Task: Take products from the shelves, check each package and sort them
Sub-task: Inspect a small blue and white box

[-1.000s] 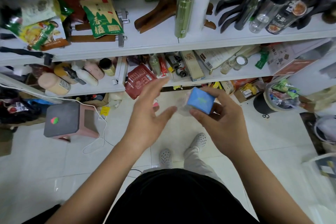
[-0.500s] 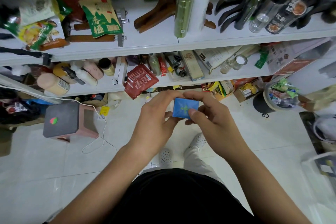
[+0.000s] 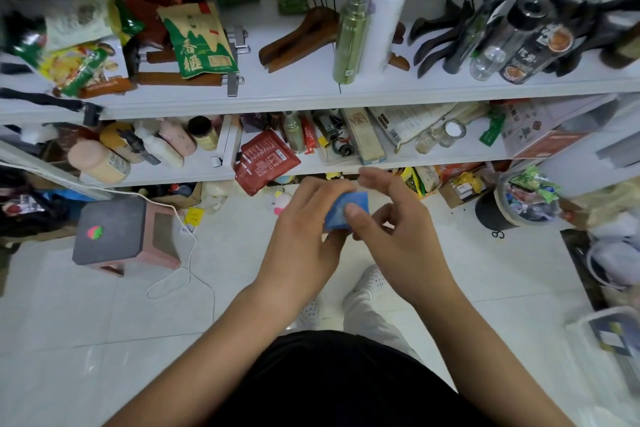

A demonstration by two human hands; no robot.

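Head view, looking down past a black top and two bare forearms toward white shelves.

Both hands meet in the middle of the frame, above a white tiled floor [image 3: 104, 315]. Between them is a small blue packet [image 3: 347, 208], held in the air just in front of the lower shelf [image 3: 194, 168] and touching neither shelf. The left hand [image 3: 304, 229] has its fingers curled round the packet's left side. The right hand [image 3: 398, 236] pinches the packet's right side, thumb pressed on the front face; its forefinger is stretched out above the packet, and the other fingers are bent behind it.

The upper shelf [image 3: 294, 87] carries a green snack bag [image 3: 197, 42], brown wooden hangers [image 3: 301, 35], a green spray bottle [image 3: 349, 31] standing just beside a white pump bottle [image 3: 388, 10], and black hangers [image 3: 446, 28]. On the lower shelf, a red pouch [image 3: 266, 159] hangs over the front edge, near the left hand, with plump bottles [image 3: 100, 159] lying further left.

On the floor at left stands a grey-topped stool [image 3: 114, 232], with a white cable [image 3: 183, 260] looping beside it. A round bin [image 3: 498, 215] full of wrappers sits at right.
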